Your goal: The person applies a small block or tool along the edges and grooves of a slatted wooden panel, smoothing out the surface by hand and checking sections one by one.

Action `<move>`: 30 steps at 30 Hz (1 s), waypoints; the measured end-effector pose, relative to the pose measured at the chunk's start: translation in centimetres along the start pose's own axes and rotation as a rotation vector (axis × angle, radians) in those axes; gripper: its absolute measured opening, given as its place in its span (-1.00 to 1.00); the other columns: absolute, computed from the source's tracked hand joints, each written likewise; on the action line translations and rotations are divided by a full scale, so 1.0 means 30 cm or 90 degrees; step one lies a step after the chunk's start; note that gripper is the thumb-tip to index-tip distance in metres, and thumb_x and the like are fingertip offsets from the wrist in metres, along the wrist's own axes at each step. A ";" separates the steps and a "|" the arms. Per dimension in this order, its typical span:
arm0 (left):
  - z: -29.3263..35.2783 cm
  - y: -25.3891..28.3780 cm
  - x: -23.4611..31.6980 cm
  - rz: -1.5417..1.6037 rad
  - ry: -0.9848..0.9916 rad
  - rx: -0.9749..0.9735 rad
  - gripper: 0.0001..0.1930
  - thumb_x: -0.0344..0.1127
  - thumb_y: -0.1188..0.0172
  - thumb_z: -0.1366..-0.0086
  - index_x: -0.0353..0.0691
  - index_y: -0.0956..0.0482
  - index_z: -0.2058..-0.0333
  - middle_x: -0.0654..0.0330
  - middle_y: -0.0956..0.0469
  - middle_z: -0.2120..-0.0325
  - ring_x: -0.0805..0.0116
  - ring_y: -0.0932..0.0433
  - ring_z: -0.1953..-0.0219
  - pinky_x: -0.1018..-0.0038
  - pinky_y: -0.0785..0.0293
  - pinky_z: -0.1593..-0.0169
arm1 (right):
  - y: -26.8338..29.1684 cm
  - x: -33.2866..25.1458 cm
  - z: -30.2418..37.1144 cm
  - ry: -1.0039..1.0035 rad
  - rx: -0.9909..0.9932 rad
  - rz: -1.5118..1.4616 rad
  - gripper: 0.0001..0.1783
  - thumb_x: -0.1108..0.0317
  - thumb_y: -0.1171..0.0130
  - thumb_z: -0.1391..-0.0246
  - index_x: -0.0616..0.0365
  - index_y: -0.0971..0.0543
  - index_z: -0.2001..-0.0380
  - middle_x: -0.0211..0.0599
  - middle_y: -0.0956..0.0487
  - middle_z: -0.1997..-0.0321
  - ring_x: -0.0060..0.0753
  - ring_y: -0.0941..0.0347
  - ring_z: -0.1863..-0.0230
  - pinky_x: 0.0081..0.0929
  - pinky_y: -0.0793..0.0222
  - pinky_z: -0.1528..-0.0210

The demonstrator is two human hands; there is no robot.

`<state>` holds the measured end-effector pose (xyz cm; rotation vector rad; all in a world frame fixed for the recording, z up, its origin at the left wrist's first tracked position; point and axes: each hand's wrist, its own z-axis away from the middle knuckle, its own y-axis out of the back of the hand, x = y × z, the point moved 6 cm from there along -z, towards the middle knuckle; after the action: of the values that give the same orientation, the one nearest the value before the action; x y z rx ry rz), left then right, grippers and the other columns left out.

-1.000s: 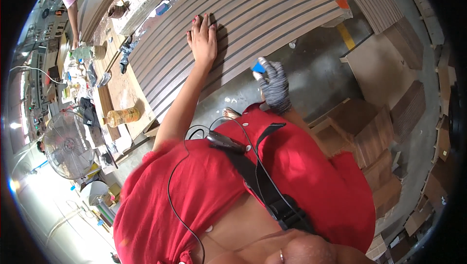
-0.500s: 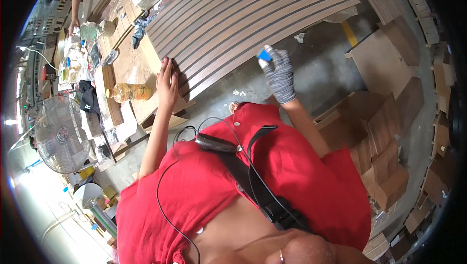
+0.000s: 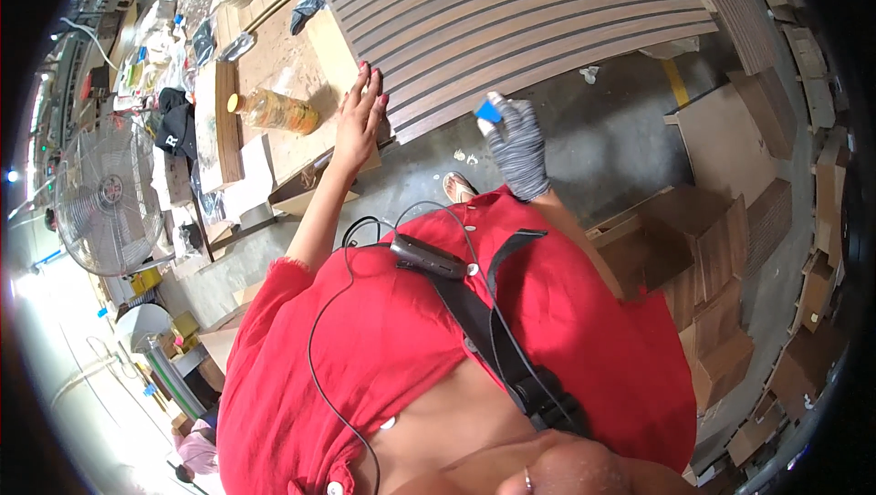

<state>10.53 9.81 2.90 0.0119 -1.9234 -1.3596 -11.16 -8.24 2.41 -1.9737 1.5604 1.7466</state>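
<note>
A brown slatted wood panel (image 3: 511, 20) with dark grooves lies across the workbench and reaches out past its right side. Against the panel's near left corner rests my left hand (image 3: 359, 125), bare, open, with its fingers stretched out. My right hand (image 3: 520, 153) wears a grey striped glove with bare fingertips and is raised just off the panel's near edge. Pinched between its thumb and fingers is a small blue flat piece (image 3: 489, 112); its exact kind does not show.
On the wooden bench (image 3: 287, 153) lie a bottle of yellow liquid (image 3: 274, 112) and a wood block (image 3: 217, 125). A black cap (image 3: 175, 121) and a caged fan (image 3: 111, 198) are at the left. Cardboard boxes (image 3: 643, 239) stand on the floor at the right.
My view has shifted, so bench and panel appear farther right. My left hand stays at the panel's corner. My right hand still holds the blue piece near the panel's edge.
</note>
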 end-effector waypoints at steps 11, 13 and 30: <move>0.023 -0.014 -0.022 -0.013 -0.007 0.048 -0.47 -0.05 0.12 -0.49 -0.06 -0.21 -0.36 0.11 -0.07 -0.41 0.16 -0.09 -0.42 0.12 0.01 -0.39 | -0.123 -0.101 0.035 0.073 -0.064 -0.025 -0.47 0.46 -0.36 0.04 0.12 -0.53 -0.07 -0.13 -0.47 0.10 -0.12 -0.45 0.08 -0.27 -0.40 -0.04; 0.022 -0.026 -0.043 0.019 -0.017 0.069 -0.48 -0.09 0.08 -0.48 -0.08 -0.25 -0.34 0.06 -0.11 -0.39 0.10 -0.16 -0.39 0.14 -0.05 -0.38 | -0.195 -0.136 0.075 0.064 -0.150 -0.032 -0.46 0.35 -0.33 -0.01 0.12 -0.50 -0.11 -0.07 -0.46 0.01 -0.03 -0.44 0.03 -0.22 -0.40 -0.04; 0.050 -0.018 -0.044 -0.037 0.010 0.047 -0.45 -0.05 0.14 -0.49 -0.11 -0.16 -0.36 0.10 -0.05 -0.41 0.14 -0.06 -0.43 0.03 -0.01 -0.38 | -0.329 -0.233 0.128 0.229 -0.212 -0.024 -0.42 0.31 -0.36 0.03 0.07 -0.51 -0.11 -0.07 -0.46 0.09 0.01 -0.41 0.05 -0.14 -0.34 -0.06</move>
<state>10.37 11.34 1.49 0.1149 -1.9727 -1.3228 -5.75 3.17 1.26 -2.5794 1.3733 1.8129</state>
